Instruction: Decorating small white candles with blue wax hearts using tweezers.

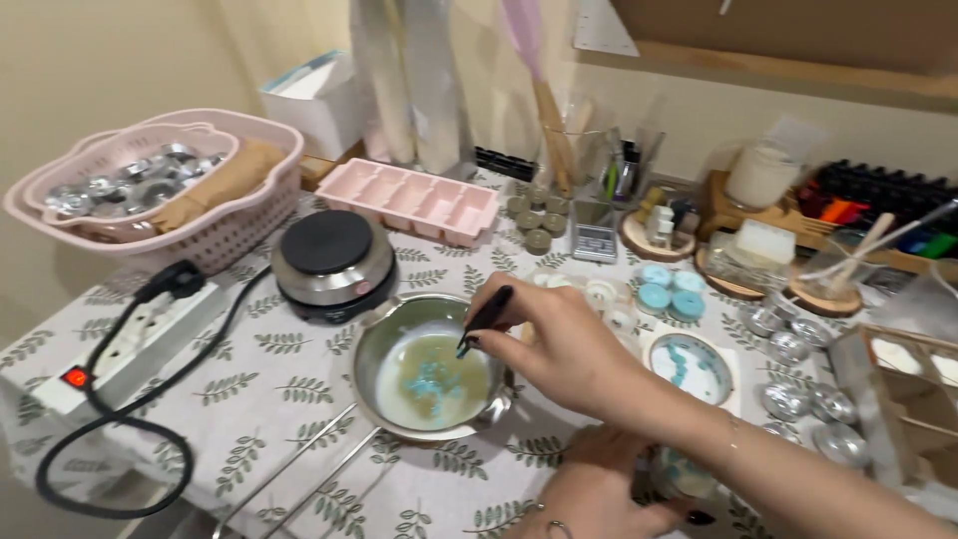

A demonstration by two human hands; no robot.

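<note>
My right hand reaches in from the right and holds a thin black tool, its tip dipped into a small metal pot. The pot holds pale melted wax with blue bits floating in it. Its wire handle points toward the front left. My left hand is low at the front edge, closed around a small container with blue contents, partly hidden by my right forearm.
A small electric hot plate stands behind the pot, cabled to a power strip. A pink basket is at back left and a pink mould tray behind. A dish of blue pieces and metal cups lie at right.
</note>
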